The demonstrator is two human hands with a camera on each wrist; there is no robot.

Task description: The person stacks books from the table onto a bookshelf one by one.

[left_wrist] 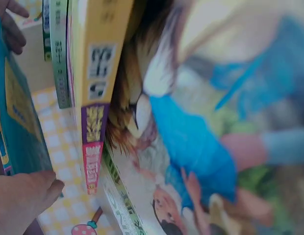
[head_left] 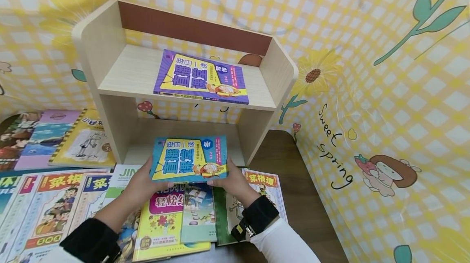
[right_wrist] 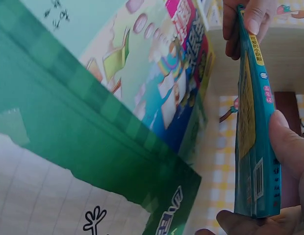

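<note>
the wall cloth reads "sweet spring" (in looping black script); a white book by the shelf shows "jin".

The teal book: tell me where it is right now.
In the head view the teal book is centre frame, held by the left hand and right hand, above the spread books, before the wooden shelf.

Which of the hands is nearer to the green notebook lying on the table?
Right. The right hand grips the teal book directly above the green notebook. The left hand grips the book's other edge, over the yellow book, farther off.
</note>
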